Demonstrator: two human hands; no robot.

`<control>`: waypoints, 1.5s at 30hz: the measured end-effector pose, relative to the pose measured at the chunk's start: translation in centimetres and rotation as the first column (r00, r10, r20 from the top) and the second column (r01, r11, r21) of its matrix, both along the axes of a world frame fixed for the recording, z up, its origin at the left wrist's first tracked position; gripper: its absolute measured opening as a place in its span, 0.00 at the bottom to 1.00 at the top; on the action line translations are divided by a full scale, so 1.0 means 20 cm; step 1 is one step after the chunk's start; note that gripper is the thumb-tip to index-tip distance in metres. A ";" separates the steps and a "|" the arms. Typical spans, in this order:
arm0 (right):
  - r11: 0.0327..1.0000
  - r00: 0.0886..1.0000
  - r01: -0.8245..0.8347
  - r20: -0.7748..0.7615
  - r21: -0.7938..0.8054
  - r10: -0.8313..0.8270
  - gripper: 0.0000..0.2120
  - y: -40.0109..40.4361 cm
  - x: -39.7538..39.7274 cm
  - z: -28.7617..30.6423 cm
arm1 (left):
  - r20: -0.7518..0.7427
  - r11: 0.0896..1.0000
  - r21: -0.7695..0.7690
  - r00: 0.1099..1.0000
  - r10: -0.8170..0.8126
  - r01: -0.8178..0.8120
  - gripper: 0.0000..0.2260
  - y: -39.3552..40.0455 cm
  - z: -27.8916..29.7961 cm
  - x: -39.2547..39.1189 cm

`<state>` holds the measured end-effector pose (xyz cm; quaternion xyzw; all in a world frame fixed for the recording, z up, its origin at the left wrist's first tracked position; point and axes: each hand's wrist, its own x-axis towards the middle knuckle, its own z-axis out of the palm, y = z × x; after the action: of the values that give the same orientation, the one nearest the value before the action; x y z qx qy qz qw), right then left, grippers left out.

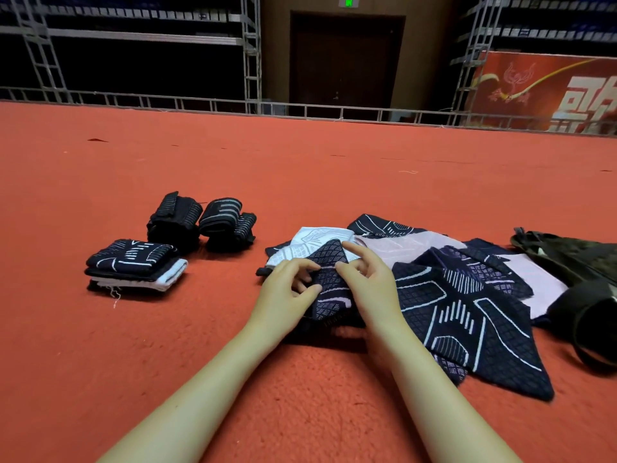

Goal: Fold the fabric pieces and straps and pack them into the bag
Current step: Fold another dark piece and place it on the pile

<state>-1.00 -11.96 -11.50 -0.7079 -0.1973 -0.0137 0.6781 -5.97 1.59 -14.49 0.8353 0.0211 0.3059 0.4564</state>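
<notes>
Red carpet (200,345) is filling most of the frame, serving as the work floor, with everything lying flat on it. Right of centre, a loose pile of unfolded fabric pieces (467,305), dark navy with white line patterns plus some pale pink and white ones, is spreading toward the lower right, overlapping and apparently waiting for folding. At the far right edge a dark olive bag (574,259) is lying slumped, its strap (587,329) looping below it, close to the pile, probably so packing is a short reach; the opening cannot be told. Left of centre, rolled black straps (200,222) are sitting bunched together, and just below-left of them a folded stack (137,265) of navy and white pieces is resting, both well apart from the unfolded pile, seemingly set aside as finished. At centre both hands are working close together on one small navy piece (329,282) on top of the pile's left end: the left hand (287,292) is pinching its left edge with curled fingers, the right hand (370,282) is gripping the right side, thumb and fingers curled onto the cloth, likely lining up a fold. Nothing is visibly in the bag yet, so the task is looking roughly midway.
</notes>
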 end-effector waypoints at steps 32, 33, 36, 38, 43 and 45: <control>0.902 0.986 -0.145 0.012 -0.406 0.164 0.23 0.17 -0.14 -0.16 | -0.239 0.936 0.289 0.932 0.272 -0.199 0.17 0.25 -0.06 0.01; 0.915 0.986 -0.153 -0.001 -0.373 0.165 0.22 0.18 -0.14 -0.15 | -0.231 0.938 0.286 0.936 0.265 -0.195 0.17 0.25 -0.06 0.01; 0.953 0.986 -0.165 -0.042 -0.253 0.160 0.21 0.17 -0.12 -0.15 | -0.162 0.951 0.224 0.954 0.253 -0.214 0.18 0.25 -0.04 0.01; 0.969 0.987 -0.159 -0.027 -0.190 0.157 0.20 0.16 -0.10 -0.14 | -0.089 0.968 0.143 0.972 0.219 -0.205 0.19 0.25 -0.02 0.00; 0.957 0.963 -0.270 -0.026 -0.108 0.269 0.20 0.09 -0.08 -0.08 | 0.007 0.995 -0.096 1.000 0.019 -0.018 0.20 0.21 0.06 -0.04; 0.951 0.956 -0.294 -0.016 -0.095 0.294 0.20 0.07 -0.07 -0.07 | 0.022 0.992 -0.104 0.998 -0.066 0.068 0.20 0.20 0.06 -0.06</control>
<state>-2.49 -10.55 -12.89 -0.7026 -0.3003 0.0974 0.6377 -7.09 5.52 -13.23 0.8074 0.0048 0.2967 0.5099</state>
